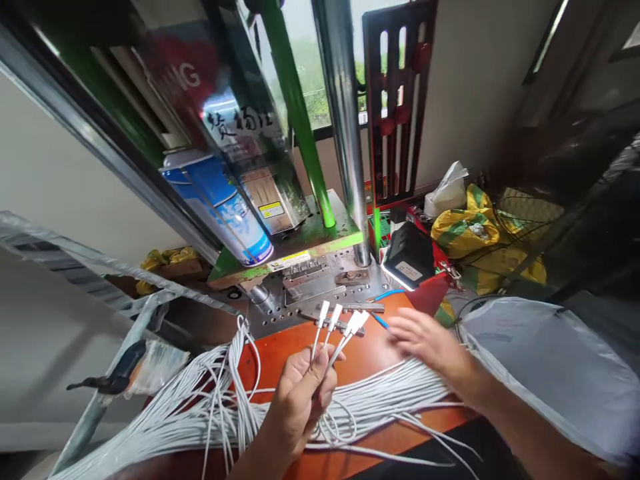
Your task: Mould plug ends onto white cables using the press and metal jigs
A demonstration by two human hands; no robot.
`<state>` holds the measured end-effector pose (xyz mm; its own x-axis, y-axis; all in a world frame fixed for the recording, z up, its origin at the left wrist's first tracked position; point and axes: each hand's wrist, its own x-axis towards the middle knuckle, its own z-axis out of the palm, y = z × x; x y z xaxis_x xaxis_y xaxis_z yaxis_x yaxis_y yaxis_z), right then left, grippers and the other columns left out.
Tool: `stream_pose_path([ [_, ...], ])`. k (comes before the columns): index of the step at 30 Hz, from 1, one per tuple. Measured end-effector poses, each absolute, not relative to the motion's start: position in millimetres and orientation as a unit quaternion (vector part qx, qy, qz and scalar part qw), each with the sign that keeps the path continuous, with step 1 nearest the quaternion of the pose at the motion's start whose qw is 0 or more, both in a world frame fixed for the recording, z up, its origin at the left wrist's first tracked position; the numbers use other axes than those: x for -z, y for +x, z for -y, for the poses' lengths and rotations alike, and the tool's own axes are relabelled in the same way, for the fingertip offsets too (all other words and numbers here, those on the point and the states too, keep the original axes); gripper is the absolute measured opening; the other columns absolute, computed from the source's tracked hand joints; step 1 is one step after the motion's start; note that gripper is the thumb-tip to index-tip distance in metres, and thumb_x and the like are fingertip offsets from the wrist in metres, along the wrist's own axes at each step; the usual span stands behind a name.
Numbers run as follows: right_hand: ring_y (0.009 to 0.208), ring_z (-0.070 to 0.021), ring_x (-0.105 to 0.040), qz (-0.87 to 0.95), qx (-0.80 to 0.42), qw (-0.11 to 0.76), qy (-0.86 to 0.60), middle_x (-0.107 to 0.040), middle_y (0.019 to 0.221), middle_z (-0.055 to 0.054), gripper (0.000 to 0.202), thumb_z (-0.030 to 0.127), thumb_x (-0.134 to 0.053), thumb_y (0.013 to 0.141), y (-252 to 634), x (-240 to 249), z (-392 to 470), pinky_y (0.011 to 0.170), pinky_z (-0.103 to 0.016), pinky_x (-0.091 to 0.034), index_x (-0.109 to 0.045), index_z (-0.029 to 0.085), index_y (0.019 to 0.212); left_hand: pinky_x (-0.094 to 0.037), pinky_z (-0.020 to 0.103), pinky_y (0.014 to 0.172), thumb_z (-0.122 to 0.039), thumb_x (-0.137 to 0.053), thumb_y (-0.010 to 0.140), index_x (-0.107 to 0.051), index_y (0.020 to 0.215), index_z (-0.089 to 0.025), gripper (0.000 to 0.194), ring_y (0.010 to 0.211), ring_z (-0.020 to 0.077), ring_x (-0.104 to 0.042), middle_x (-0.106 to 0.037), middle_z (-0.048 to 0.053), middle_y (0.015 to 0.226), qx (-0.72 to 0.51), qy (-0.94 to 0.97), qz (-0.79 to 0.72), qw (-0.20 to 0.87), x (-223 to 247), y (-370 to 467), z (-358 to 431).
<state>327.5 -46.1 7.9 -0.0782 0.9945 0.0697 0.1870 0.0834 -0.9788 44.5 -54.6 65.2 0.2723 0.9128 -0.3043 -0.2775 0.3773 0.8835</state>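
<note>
My left hand (307,397) is closed around several white cables near the front middle, and their white connector ends (345,320) fan upward above the thumb. To the right, my right hand (425,340) is slightly blurred, with its fingers stretched out and nothing in them. It hovers above the orange-red tabletop (280,347), apart from the held cables. A large bundle of pale cables (395,393) runs across the table below both hands. Dark metal bars (345,325) lie behind the held connectors.
A green-framed press with steel columns (347,120) stands ahead over a perforated metal plate (275,320). A blue spray can (220,207) sits on its left. Yellow bags (467,230) and a white-lined container (545,373) are at the right.
</note>
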Motion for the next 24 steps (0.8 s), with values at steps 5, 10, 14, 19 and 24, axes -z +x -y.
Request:
stream_pose_path([
  [5,0.122,-0.0256,-0.069,0.437,-0.76,0.458,-0.147,-0.068,0.138,-0.014,0.063,0.044,-0.084,0.086,221,-60,-7,0.079,-0.028,-0.059,-0.057,0.024,0.14,-0.012,0.017,0.038,-0.063,-0.073,0.089,-0.065,0.095,-0.015,0.049,0.038,0.0028,-0.018,-0.042,-0.009,0.046,-0.395,0.409,-0.433,0.699,-70,50,42],
  [10,0.112,-0.0248,-0.075,0.428,-0.773,0.449,-0.133,-0.075,0.126,-0.014,0.039,0.042,-0.075,0.096,202,-60,-30,0.049,-0.014,-0.04,-0.065,0.021,0.128,-0.008,0.022,0.039,-0.069,-0.068,0.089,-0.06,0.074,-0.015,0.056,0.038,0.0033,-0.018,-0.041,-0.007,0.046,-0.345,0.453,-0.454,0.685,-51,41,24],
  [14,0.111,-0.0263,-0.076,0.417,-0.777,0.456,-0.116,-0.075,0.126,-0.017,0.04,0.042,-0.074,0.097,209,-44,-30,0.059,-0.019,-0.05,-0.066,0.018,0.128,-0.012,0.023,0.044,-0.067,-0.064,0.092,-0.062,0.075,-0.015,0.055,0.042,0.0049,-0.023,-0.042,-0.006,0.048,-0.334,0.491,-0.468,0.654,-30,36,14],
  [19,0.114,-0.0263,-0.074,0.423,-0.769,0.467,-0.106,-0.075,0.126,-0.016,0.039,0.042,-0.072,0.099,218,-40,-31,0.089,-0.035,-0.059,-0.068,0.017,0.129,-0.023,0.024,0.049,-0.066,-0.057,0.097,-0.062,0.071,-0.015,0.058,0.047,0.008,-0.032,-0.045,-0.004,0.05,-0.311,0.586,-0.477,0.577,-23,36,4],
  [24,0.124,-0.025,-0.067,0.465,-0.726,0.493,-0.117,-0.069,0.138,-0.013,0.045,0.048,-0.076,0.094,224,-46,-34,0.107,-0.041,-0.052,-0.07,0.021,0.13,-0.044,0.025,0.06,-0.033,-0.051,0.107,-0.073,0.096,-0.018,0.029,0.059,0.0132,-0.056,-0.062,0.001,0.066,-0.355,0.765,-0.47,0.259,-49,16,-12],
])
